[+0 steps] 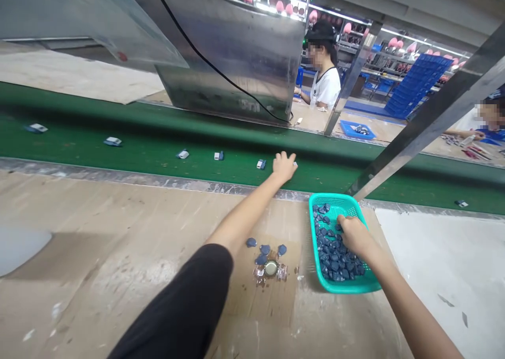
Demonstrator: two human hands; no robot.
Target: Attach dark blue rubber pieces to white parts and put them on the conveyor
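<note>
My left hand (284,166) reaches out over the green conveyor belt (118,159), fingers curled over a small white and blue piece at its tip. My right hand (353,233) lies inside a teal plastic basket (340,286) on the workbench, fingers bent down among several small dark blue parts (331,253). Three loose blue parts (265,249) lie on the bench between my arms, beside a small round metal piece (271,268).
Several small white and blue pieces (112,141) ride along the belt. A steel housing (236,53) with a black cable stands behind it. A slanted metal strut (426,122) rises by the basket. Another person (324,69) works beyond, near stacked blue crates (418,82).
</note>
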